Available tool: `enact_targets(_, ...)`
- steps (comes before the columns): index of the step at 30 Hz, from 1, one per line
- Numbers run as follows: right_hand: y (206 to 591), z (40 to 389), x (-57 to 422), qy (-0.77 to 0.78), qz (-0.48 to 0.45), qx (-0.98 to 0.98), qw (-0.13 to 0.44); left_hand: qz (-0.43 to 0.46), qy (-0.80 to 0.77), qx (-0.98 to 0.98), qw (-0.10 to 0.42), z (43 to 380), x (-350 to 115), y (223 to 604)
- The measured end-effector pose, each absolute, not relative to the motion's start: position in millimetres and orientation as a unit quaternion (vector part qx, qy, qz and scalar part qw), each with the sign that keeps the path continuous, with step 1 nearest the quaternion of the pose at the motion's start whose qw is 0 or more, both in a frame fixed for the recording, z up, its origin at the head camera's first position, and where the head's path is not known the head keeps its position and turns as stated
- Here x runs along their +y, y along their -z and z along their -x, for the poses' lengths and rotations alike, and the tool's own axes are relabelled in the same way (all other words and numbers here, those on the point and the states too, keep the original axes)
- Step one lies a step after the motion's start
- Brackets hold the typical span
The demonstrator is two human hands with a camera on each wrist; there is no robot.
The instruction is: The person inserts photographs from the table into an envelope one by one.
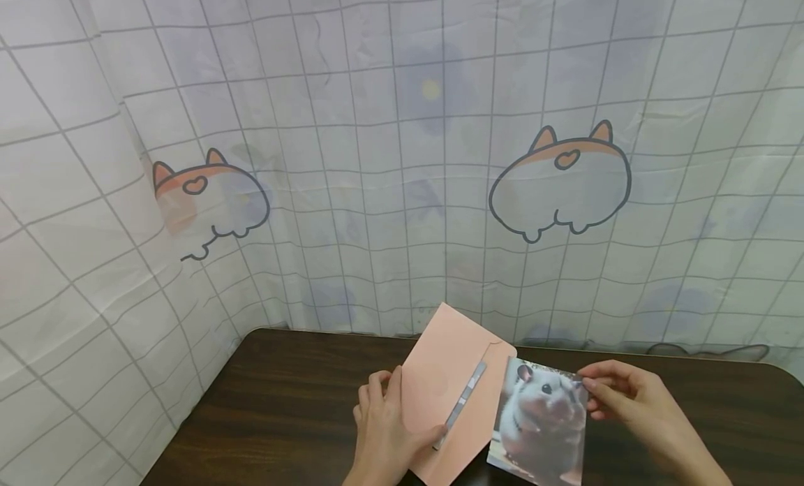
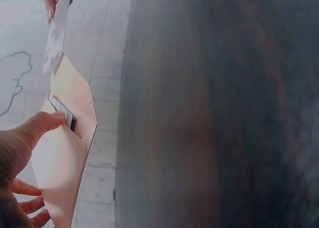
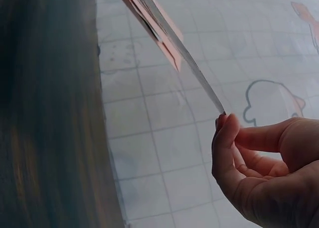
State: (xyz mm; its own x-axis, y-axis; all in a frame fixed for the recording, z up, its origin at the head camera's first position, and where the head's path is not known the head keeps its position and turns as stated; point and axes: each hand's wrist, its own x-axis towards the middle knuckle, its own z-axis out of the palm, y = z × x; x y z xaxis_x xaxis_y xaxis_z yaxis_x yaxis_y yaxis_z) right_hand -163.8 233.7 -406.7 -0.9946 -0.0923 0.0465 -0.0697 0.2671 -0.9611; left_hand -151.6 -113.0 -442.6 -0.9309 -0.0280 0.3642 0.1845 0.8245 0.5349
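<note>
My left hand [image 1: 384, 426] grips a pink envelope [image 1: 433, 374], thumb on its front and fingers behind its left edge. Through the envelope's open slot shows a narrow strip of grey-white cards [image 1: 465, 402], with the thumb at its lower end; in the left wrist view the thumb presses on these cards [image 2: 61, 111]. Between thumb and fingers, my right hand [image 1: 634, 399] pinches the upper right edge of a picture card [image 1: 543, 423] printed with a white hamster. That card is outside the envelope, overlapping its right side in the head view. Edge-on, the card [image 3: 192, 63] looks slightly bent in the right wrist view.
A dark wooden table [image 1: 283, 402] lies under the hands, its back edge close to a hanging white grid-patterned cloth [image 1: 377, 158]. Cartoon corgi rears [image 1: 559, 182] are printed on the cloth, which also runs along the left side.
</note>
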Motion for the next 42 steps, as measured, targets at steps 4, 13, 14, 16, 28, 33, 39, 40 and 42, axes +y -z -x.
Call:
enact_targets(4, 407, 164, 229, 0.600, 0.046, 0.798, 0.024, 0.042, 0.292, -0.939, 0.179, 151, -112, 443)
enact_targets(13, 409, 163, 221, 0.601, 0.051, 0.796, 0.043, 0.049, 0.292, -0.937, 0.187, 150, -110, 444)
enact_targets(14, 410, 163, 221, 0.601, 0.055, 0.796, 0.044, 0.050, 0.290, -0.937, 0.189, 150, -110, 444)
enact_targets(16, 411, 163, 220, 0.602, 0.060, 0.795, 0.042, 0.054, 0.287, -0.937, 0.193, 150, -110, 445)
enact_targets(28, 406, 164, 214, 0.608, 0.073, 0.788, 0.066, 0.058, 0.271, -0.939, 0.204, 148, -105, 444)
enact_targets(33, 404, 163, 212, 0.607, 0.069, 0.788, 0.074, 0.064, 0.265, -0.939, 0.210, 147, -103, 445)
enact_targets(39, 405, 162, 208, 0.608, 0.076, 0.787, 0.072, 0.064, 0.264, -0.941, 0.201, 146, -102, 446)
enact_targets(40, 406, 162, 207, 0.607, 0.076, 0.788, 0.071, 0.064, 0.265, -0.941, 0.199, 146, -102, 445)
enact_targets(42, 406, 162, 206, 0.608, 0.078, 0.787, 0.071, 0.064, 0.265, -0.941, 0.198, 146, -101, 445)
